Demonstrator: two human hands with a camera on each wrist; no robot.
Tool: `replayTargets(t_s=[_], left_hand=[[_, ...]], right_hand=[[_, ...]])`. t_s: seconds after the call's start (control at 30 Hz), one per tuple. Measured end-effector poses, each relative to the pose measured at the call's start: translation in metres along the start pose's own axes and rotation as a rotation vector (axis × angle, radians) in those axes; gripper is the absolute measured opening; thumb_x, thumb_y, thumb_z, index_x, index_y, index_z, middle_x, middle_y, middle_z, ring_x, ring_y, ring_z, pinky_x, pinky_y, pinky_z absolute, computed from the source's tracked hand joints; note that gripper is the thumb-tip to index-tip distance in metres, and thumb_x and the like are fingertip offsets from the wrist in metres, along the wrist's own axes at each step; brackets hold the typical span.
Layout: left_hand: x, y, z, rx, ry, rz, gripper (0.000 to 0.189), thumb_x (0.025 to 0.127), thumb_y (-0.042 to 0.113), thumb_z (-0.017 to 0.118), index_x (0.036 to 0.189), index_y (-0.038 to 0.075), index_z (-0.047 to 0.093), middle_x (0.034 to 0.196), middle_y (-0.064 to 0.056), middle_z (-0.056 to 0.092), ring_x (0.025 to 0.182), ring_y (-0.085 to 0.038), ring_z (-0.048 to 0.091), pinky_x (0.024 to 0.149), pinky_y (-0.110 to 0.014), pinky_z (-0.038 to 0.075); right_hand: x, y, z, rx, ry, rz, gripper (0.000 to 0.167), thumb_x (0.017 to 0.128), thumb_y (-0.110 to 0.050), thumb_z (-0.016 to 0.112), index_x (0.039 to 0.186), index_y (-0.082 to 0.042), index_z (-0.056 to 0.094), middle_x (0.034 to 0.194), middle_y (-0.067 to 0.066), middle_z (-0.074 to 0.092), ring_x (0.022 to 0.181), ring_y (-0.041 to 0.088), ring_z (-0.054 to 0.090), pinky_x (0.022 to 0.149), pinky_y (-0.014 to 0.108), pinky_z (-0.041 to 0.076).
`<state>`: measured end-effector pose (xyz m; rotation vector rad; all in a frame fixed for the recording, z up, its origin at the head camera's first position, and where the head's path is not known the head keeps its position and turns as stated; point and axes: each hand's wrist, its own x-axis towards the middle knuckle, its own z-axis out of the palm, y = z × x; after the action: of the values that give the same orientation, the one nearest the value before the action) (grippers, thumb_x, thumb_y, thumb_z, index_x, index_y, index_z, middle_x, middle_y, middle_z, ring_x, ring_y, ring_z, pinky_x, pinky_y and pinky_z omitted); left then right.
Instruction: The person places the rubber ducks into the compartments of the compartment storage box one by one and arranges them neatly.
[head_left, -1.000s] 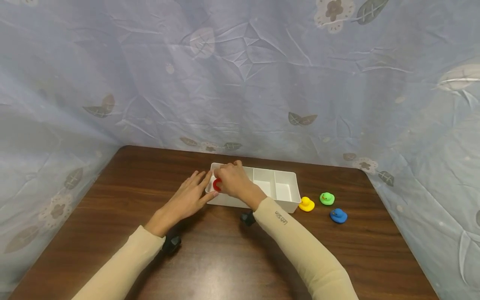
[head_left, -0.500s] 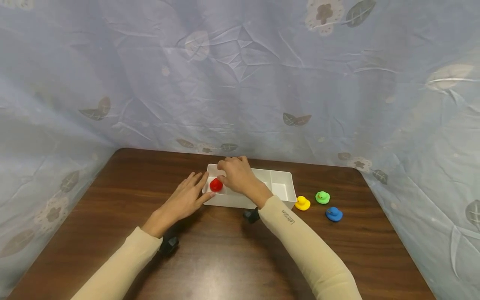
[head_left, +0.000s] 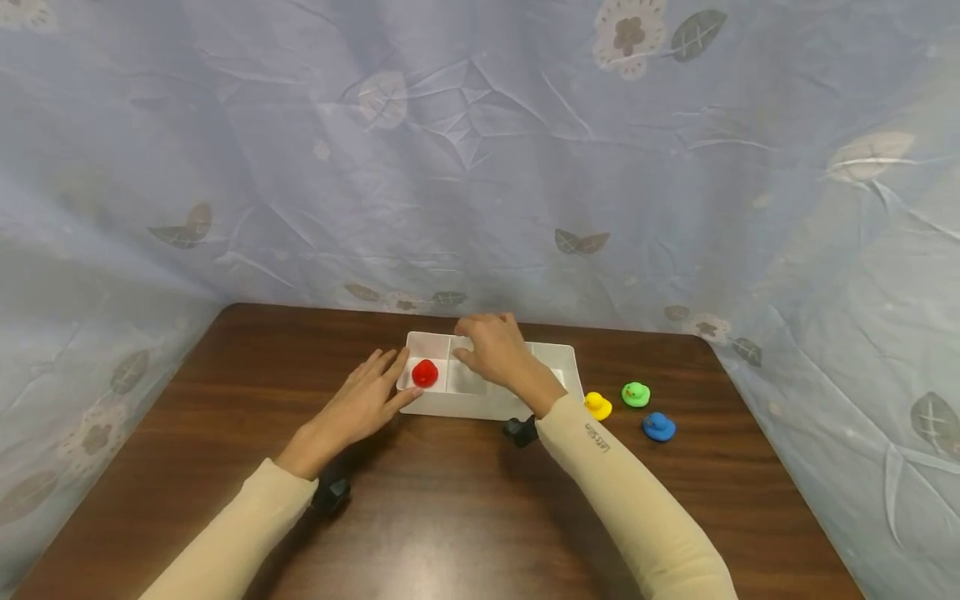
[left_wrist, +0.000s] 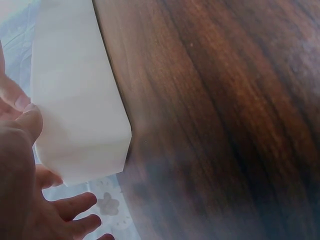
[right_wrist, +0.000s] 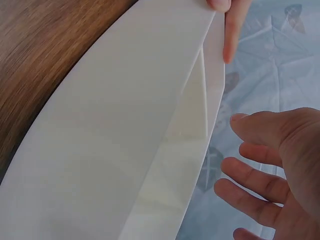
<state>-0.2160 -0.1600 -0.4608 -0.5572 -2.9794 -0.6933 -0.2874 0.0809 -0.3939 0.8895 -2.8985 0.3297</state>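
In the head view, a red toy duck [head_left: 425,373] sits in the left-end compartment of a long white divided box [head_left: 480,407]. My left hand [head_left: 356,404] lies at the box's left end, fingers spread; its thumb touches the front rim and its forefinger the end wall. Seen from the left wrist, the other fingers [left_wrist: 82,206] stick out past the end. My right hand [head_left: 495,350] hovers over the middle compartments, partly hiding them. The right wrist view shows its fingers [right_wrist: 252,200] loosely bent around nothing, apart from the box.
Right of the box, a yellow duck [head_left: 597,406], a green duck [head_left: 636,394] and a blue duck [head_left: 659,427] rest on the brown wooden table [head_left: 435,508]. Patterned pale cloth [head_left: 480,167] hangs behind the table and at its sides.
My right hand has let go of the red duck and moved right, leaving the duck in the left-end compartment. My left hand stays at the box's end. The head view has shifted slightly.
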Motion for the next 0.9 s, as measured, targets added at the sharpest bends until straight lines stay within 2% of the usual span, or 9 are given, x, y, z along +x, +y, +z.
replayTargets(t_s=[0.4,0.57,0.9], left_hand=[[0.001,0.001,-0.003,0.012,0.021,0.012,0.081,0.109,0.049,0.057,0.166,-0.002,0.031,0.164,-0.036,0.04,0.157,-0.059,0.031,0.125,-0.073,0.031],[0.003,0.001,-0.002,0.015,0.004,0.009,0.081,0.109,0.05,0.056,0.166,-0.002,0.029,0.165,-0.035,0.039,0.158,-0.058,0.03,0.126,-0.072,0.029],[0.001,0.001,0.0,0.039,0.006,0.003,0.08,0.11,0.051,0.053,0.167,0.0,0.03,0.167,-0.034,0.038,0.159,-0.057,0.028,0.126,-0.075,0.026]], right_hand=[[-0.014,0.022,-0.006,0.032,0.019,0.056,0.033,0.1,-0.029,0.075,0.129,-0.012,0.074,0.139,0.007,0.074,0.131,0.032,0.067,0.112,0.058,0.044],[-0.022,0.031,-0.01,0.044,0.01,0.089,0.035,0.101,-0.029,0.074,0.131,-0.012,0.073,0.141,0.007,0.073,0.131,0.031,0.067,0.11,0.058,0.044],[-0.039,0.053,-0.017,0.069,0.008,0.147,0.036,0.102,-0.03,0.075,0.133,-0.012,0.072,0.134,0.007,0.075,0.126,0.032,0.069,0.11,0.058,0.044]])
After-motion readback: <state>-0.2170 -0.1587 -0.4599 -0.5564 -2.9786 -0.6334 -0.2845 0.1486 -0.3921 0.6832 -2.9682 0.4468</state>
